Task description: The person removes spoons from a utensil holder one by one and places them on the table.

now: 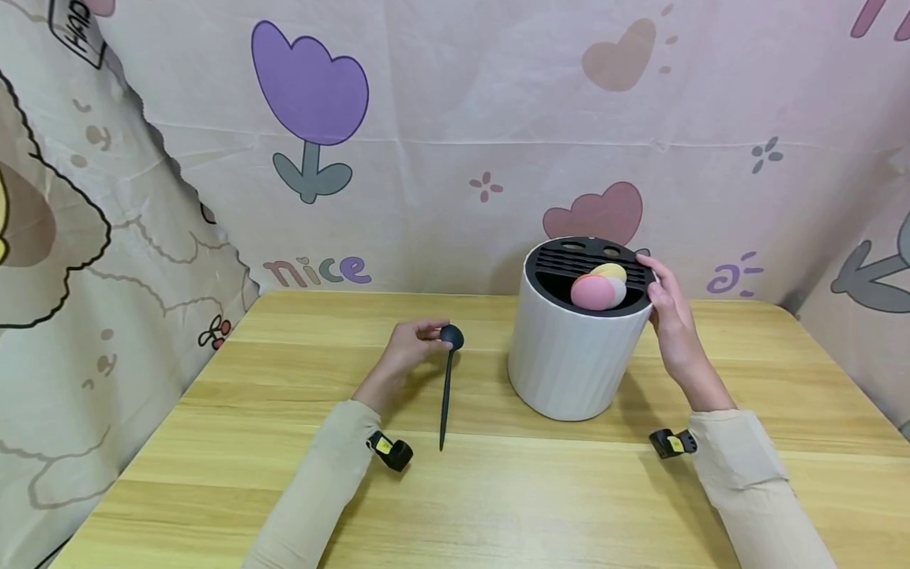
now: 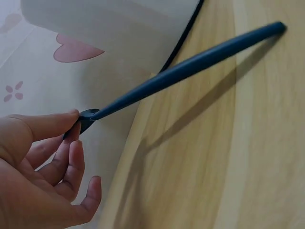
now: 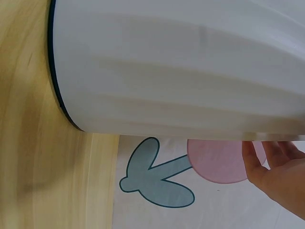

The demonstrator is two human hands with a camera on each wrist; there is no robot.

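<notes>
My left hand (image 1: 411,348) pinches the bowl end of a dark, long-handled spoon (image 1: 446,395) between thumb and fingers. In the left wrist view, the spoon (image 2: 190,69) slants down with its handle tip right at the tabletop and its shadow beneath, while the bowl is raised. My right hand (image 1: 671,324) grips the upper right rim of a white, ribbed cylindrical utensil holder (image 1: 572,363), which stands on the table. The right wrist view shows the fingers at the side of this holder (image 3: 167,71). In its black slotted top sit a pink egg-shaped piece (image 1: 592,292), a yellow one (image 1: 610,273) and a white one (image 1: 620,292).
The wooden table (image 1: 540,490) reaches back to a printed cloth backdrop (image 1: 441,95). Another printed cloth (image 1: 142,316) hangs along the left side. Small black cameras (image 1: 389,451) are strapped at both sleeves. Slots and round holes mark the back of the holder's top.
</notes>
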